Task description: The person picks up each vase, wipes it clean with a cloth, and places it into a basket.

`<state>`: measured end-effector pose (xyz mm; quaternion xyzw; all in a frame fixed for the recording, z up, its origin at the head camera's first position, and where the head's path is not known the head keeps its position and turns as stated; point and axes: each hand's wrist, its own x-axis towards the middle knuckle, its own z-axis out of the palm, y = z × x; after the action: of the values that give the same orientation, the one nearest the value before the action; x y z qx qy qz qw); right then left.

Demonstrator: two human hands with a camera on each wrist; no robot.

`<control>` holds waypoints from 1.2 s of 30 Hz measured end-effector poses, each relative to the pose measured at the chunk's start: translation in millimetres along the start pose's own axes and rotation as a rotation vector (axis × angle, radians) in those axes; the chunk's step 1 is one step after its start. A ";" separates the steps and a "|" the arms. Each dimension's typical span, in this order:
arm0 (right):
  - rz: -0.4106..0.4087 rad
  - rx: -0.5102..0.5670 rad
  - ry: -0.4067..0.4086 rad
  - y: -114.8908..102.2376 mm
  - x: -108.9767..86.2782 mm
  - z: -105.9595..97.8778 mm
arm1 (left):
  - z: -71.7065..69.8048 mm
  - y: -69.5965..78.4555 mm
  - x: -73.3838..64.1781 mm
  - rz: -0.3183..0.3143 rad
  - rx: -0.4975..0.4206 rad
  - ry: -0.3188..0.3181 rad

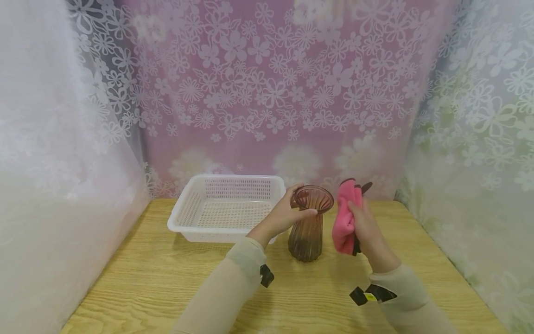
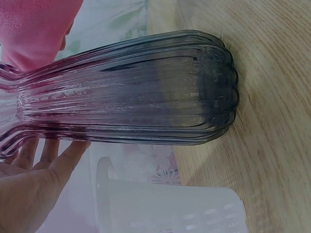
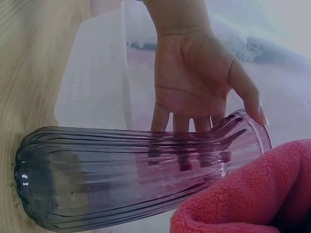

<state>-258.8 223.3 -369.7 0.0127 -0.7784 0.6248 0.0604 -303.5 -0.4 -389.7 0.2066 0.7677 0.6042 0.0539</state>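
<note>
Desk (image 1: 137,278) across the lower frame; basket (image 1: 221,236) left of centre, nothing visible in it. Just right of centre, left hand (image 1: 285,212) grips the vase (image 1: 306,236) near the top: fingers behind the neck, thumb at the rim. Step in hand, as I judge it: steadying the vase with the cloth ready; next move seems to call for closing the gap while the neck stays firmly held. Vase lies right of the left hand, body hanging below the grip, leaning slightly; base at the desk, cannot tell whether fully seated. Further right, pink cloth (image 1: 344,222), bunched, beside the vase but apart, gripped by right hand (image 1: 367,225).
</note>
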 end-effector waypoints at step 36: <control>-0.698 0.188 0.327 33.6 -8.8 78.9 | -1.2 -4.2 1.7 0.009 0.011 -0.002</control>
<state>-259.4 153.4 -420.0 0.1823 -0.6468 0.6291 0.3908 -306.5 -1.6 -393.0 0.2111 0.7701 0.5998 0.0507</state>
